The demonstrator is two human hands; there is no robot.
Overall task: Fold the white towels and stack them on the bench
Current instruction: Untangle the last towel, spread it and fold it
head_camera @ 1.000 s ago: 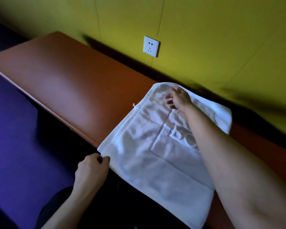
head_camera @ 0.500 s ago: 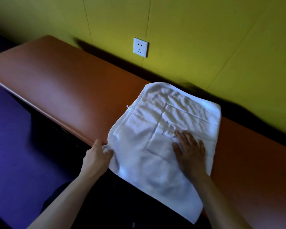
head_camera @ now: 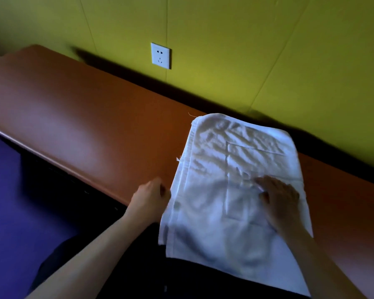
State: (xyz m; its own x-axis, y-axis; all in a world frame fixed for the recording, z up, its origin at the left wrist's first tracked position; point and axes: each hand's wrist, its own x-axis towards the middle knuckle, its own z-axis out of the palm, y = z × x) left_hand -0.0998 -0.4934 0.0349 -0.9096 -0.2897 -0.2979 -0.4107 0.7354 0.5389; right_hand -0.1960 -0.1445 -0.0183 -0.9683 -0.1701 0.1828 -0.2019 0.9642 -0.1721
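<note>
A white towel (head_camera: pixel 220 169) lies across the brown bench (head_camera: pixel 84 126), its near end hanging over the front edge toward me. My right hand (head_camera: pixel 279 197) lies flat on the towel's right half, fingers spread and pointing left. My left hand (head_camera: pixel 149 199) grips the towel's left hem at the bench's front edge, fingers curled around the cloth. The towel shows a raised rectangular pattern and wrinkles near its far end.
A yellow-green panelled wall (head_camera: pixel 246 50) runs behind the bench, with a white socket (head_camera: pixel 160 55) on it. The long left part of the bench top is bare brown surface. A purple floor (head_camera: pixel 9 212) lies to the left below the bench edge.
My right hand drew back from the towel's far end to its middle and now presses it flat. My left hand keeps hold of the left hem; the towel's left edge has straightened.
</note>
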